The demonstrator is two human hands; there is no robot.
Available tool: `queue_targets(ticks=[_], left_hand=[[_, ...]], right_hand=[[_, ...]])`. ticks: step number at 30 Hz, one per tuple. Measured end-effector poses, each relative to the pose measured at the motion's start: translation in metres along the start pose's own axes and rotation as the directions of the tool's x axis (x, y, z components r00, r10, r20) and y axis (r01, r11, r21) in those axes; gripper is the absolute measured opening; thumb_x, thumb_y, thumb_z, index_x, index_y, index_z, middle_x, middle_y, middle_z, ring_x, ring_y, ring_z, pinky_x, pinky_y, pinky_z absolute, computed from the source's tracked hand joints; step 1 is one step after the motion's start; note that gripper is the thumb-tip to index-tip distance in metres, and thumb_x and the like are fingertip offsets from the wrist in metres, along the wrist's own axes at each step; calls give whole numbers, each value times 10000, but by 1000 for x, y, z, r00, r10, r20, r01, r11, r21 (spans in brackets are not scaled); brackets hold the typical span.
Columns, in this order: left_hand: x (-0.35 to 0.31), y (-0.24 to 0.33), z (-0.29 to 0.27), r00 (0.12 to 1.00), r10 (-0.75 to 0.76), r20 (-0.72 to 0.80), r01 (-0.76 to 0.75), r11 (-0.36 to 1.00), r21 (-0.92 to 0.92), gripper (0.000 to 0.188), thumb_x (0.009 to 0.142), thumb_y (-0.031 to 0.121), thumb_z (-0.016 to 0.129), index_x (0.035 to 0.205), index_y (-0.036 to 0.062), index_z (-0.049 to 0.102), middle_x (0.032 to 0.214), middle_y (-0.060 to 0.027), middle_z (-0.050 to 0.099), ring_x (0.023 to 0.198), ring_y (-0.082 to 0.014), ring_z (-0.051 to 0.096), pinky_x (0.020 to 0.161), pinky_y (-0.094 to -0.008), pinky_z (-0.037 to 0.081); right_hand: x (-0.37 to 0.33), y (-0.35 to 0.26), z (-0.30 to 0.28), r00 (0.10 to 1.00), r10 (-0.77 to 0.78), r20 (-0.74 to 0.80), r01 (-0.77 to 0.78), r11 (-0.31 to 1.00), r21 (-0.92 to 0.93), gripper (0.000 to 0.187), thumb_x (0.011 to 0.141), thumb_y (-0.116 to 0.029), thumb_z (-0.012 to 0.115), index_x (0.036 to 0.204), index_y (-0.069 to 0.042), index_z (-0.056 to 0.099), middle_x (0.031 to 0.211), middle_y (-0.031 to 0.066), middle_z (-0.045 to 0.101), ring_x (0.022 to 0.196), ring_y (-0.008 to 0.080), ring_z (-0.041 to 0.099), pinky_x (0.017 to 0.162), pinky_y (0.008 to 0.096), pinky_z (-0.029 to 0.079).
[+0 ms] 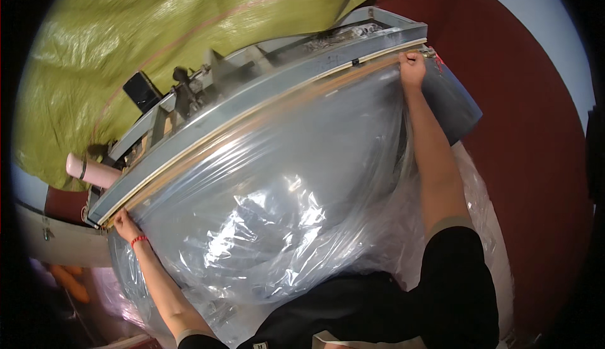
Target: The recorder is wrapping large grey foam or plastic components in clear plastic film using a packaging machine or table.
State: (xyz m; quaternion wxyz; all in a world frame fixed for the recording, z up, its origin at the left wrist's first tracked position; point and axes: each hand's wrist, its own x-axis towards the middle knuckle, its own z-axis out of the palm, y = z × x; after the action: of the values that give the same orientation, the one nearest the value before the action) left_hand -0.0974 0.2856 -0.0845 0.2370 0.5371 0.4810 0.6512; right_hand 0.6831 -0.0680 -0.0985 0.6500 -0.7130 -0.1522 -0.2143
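Observation:
A wide sheet of clear plastic film point(315, 141) is stretched along the front of a long grey metal machine frame point(252, 100). My left hand point(127, 227) pinches the film's edge at the frame's left end; a red bracelet circles that wrist. At the right end, my right hand point(413, 68) is closed on the same edge, the arm reaching far forward. Between my hands the edge runs along a pale strip and a brown band point(277, 109) on the frame. Below, the film sags in shiny folds toward my body.
A pink bottle point(94, 171) lies at the frame's left end. A black phone point(142, 92) stands behind it, near a dark metal mechanism point(188, 87). Yellow-green woven sheeting point(157, 28) covers the far side. To the right lies dark red floor point(504, 141).

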Motion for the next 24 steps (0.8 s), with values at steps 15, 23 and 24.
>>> queue_targets(ticks=[15,23,24], left_hand=[[4,9,-37,953,-247,173,261,963,-65,22,794,106,505,789,87,514,677,27,484,549,-60,425,463,-192,345],[-79,148,-45,900,59,433,-47,998,-38,22,807,57,502,824,70,496,686,16,464,588,-55,424,502,-181,328],[-90,167,-41,888,30,459,1,998,-68,27,805,50,500,827,63,492,701,12,472,604,-56,436,510,-184,334]], right_hand=[[-9,-82,-22,872,217,439,-319,932,172,290,782,-282,588,788,7,599,686,36,573,615,111,530,582,259,434],[21,-79,-146,955,-277,108,294,826,-482,215,773,-206,563,875,-32,638,846,145,625,777,243,600,710,322,454],[18,-100,-150,935,-345,79,336,799,-499,253,792,-214,541,937,-20,611,933,150,601,870,276,569,750,356,439]])
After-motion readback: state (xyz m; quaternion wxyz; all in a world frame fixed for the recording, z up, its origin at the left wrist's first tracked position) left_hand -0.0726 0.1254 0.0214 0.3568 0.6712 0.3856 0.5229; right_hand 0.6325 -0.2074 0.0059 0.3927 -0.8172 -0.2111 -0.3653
